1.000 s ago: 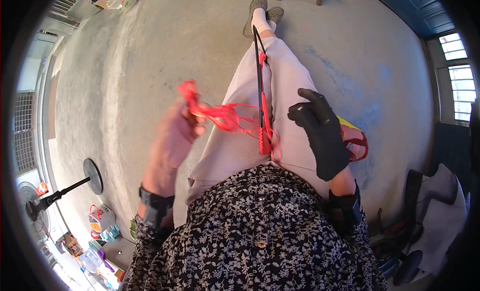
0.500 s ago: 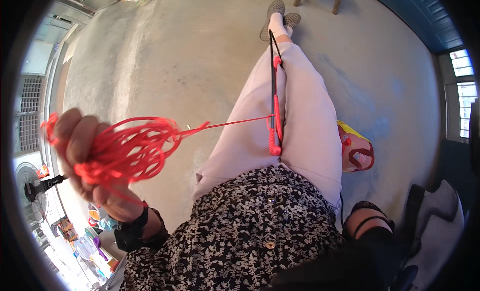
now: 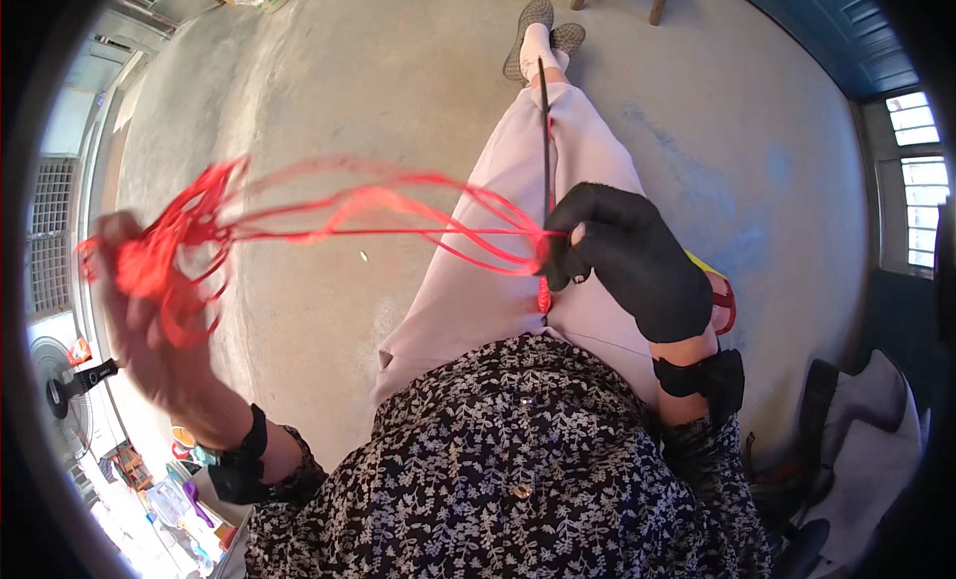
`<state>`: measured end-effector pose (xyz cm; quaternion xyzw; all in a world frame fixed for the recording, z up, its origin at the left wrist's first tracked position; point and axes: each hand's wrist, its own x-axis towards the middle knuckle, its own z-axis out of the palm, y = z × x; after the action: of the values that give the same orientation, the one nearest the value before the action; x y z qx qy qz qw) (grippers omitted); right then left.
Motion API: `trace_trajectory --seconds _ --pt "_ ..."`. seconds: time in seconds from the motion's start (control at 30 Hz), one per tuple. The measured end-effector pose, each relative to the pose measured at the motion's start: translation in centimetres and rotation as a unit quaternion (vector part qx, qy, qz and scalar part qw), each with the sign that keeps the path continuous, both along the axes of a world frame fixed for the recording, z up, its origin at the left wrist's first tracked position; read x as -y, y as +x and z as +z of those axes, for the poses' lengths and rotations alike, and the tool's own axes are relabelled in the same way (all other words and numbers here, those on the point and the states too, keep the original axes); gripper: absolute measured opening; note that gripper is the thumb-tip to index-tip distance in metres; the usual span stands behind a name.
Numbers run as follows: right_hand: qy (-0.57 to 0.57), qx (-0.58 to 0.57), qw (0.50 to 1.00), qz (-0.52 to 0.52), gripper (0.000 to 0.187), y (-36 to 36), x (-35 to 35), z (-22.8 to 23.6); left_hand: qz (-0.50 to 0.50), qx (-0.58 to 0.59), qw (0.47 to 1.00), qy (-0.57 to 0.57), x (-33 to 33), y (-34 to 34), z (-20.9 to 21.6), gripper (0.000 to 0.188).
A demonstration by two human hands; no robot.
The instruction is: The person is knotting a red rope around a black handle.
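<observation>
Off to the left, my bare left hand is closed round a loose bundle of red cord, blurred by motion. Several strands stretch from it across to my right hand, which wears a black glove with bare fingertips. The right fingers pinch the red strands beside a thin black frame lying along my lap. Red cord is wrapped on parts of this frame, and a red wrapped end shows just below the glove. The glove hides the middle of the frame.
My outstretched legs in pale trousers lie over the concrete floor. A red and yellow bag is right of my thigh. At the left edge stands a fan; wooden stool legs are at the far end.
My right hand has come in from the lower right and taken hold of the cord by the frame. The bundle in my left hand has spread into long strands between both hands.
</observation>
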<state>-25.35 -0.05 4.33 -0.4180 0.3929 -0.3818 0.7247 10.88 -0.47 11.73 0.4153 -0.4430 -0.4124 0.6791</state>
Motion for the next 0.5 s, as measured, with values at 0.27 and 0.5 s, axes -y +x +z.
trace_trajectory --seconds 0.27,0.5 --pt "0.129 0.192 0.966 -0.114 0.012 -0.6 -2.5 -4.5 -0.15 0.163 0.941 0.256 0.3 -8.8 -11.1 0.034" --pt "0.016 0.088 0.979 -0.182 0.01 -0.8 -5.2 -2.4 -0.293 0.416 0.838 0.197 -0.9 -18.4 -12.1 0.04"
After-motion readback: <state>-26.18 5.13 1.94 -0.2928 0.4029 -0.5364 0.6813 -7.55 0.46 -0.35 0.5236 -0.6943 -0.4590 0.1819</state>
